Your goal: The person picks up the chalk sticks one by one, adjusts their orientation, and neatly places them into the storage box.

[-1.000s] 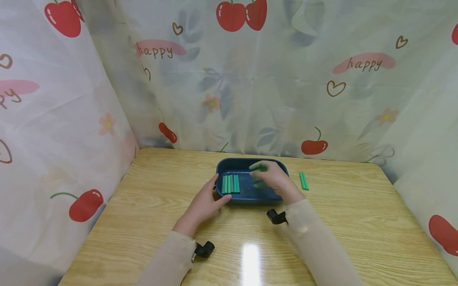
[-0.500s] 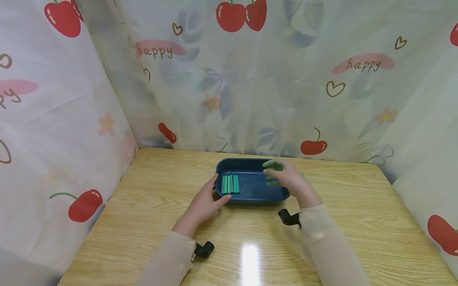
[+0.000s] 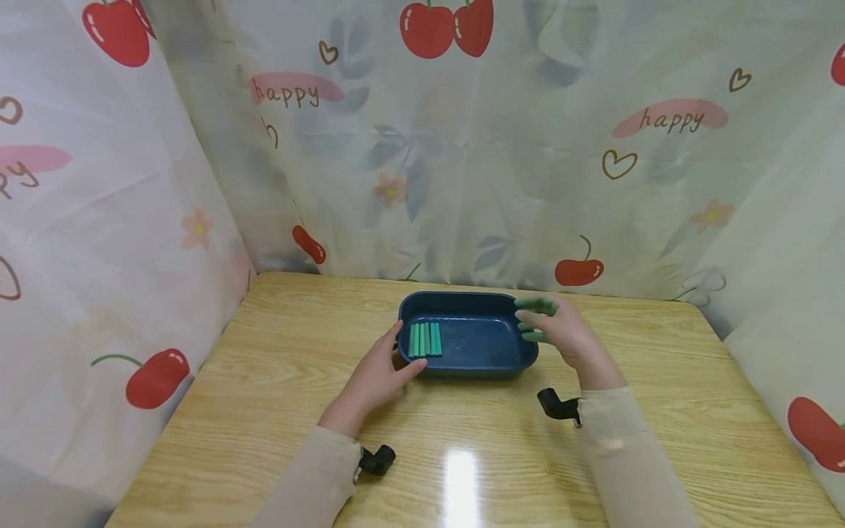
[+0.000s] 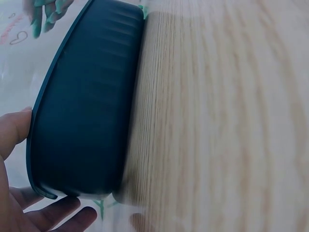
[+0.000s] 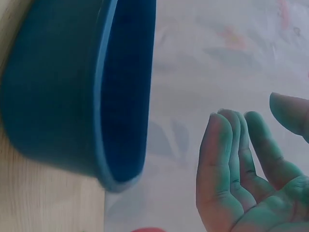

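Observation:
A dark blue plastic tub (image 3: pixel 475 372) stands on the table, with a row of several short green sticks (image 3: pixel 425 340) lying side by side in its left end. My left hand (image 3: pixel 379 370) holds the tub's near left corner. The left wrist view shows its thumb (image 4: pixel 17 126) at the rim and the other fingers (image 4: pixel 53 212) around the end. Over the tub's right end is my right hand (image 3: pixel 561 328), its fingers spread and nothing in its grasp. Green tints that palm (image 5: pixel 285 208) in the right wrist view.
The pale wooden table (image 3: pixel 297 323) reaches back to a hanging cloth (image 3: pixel 462 183) printed with cherries and hearts. More cloth closes both sides. Small black wrist cameras (image 3: pixel 560 405) sit at the cuffs.
My right hand has moved rightward from inside the tub to its right end. It now covers the two green sticks seen earlier on the table. My left hand has stayed put.

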A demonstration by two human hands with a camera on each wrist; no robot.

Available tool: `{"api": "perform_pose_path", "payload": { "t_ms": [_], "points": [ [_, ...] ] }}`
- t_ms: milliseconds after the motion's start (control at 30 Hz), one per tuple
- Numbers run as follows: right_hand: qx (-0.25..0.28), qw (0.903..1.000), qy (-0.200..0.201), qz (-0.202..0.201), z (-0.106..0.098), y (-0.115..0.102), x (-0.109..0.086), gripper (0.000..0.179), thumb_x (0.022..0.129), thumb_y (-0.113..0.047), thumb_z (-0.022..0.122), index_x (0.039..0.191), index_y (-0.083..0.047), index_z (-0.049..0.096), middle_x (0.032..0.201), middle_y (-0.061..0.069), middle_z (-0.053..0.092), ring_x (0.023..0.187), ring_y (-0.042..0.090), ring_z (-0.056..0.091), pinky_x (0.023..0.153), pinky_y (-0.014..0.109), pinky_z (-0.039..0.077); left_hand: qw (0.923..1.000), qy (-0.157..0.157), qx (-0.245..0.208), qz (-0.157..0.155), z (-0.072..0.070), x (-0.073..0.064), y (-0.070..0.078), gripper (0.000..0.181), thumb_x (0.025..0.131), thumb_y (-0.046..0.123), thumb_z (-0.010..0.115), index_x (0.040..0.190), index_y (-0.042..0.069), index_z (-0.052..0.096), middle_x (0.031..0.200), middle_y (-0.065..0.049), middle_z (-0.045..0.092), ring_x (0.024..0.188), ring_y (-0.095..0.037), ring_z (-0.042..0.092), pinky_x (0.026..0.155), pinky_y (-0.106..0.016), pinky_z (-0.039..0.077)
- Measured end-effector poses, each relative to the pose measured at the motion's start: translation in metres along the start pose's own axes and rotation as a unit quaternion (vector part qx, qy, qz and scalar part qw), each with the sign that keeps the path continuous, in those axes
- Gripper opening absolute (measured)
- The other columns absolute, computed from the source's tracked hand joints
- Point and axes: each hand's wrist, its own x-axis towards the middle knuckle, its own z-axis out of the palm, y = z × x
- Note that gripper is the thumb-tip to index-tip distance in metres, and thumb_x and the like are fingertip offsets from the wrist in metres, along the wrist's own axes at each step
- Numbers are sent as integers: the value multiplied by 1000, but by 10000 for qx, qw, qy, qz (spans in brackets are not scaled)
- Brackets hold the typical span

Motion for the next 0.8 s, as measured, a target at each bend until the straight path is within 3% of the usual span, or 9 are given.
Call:
{"api": "perform_pose_path", "payload": {
  "t_ms": [167,400,800],
  "points": [
    [-231,9994,260,-63,-12,10,-4,52,102,-25,59,143,4,47,137,28,52,116,43,59,97,42,53,10000,-10,-12,0,0,1,0,91,91,49,71,162,20,20,162,-10,29,145,-30,35,115,-53,32],
    [-350,9972,657,28,-26,25,-5,50,102,-26,59,142,2,49,135,25,52,113,34,58,76,25,55,10000,-24,-25,-28,0,0,1,92,91,49,71,162,20,20,162,-10,29,145,-31,36,115,-53,32],
    [-566,9932,1006,165,-42,50,3,50,105,-25,53,145,5,45,139,26,48,122,40,52,99,42,52,10000,-8,14,-25,0,1,-1,92,90,51,70,162,20,20,162,-9,29,145,-30,35,115,-53,31]
  ]
}}
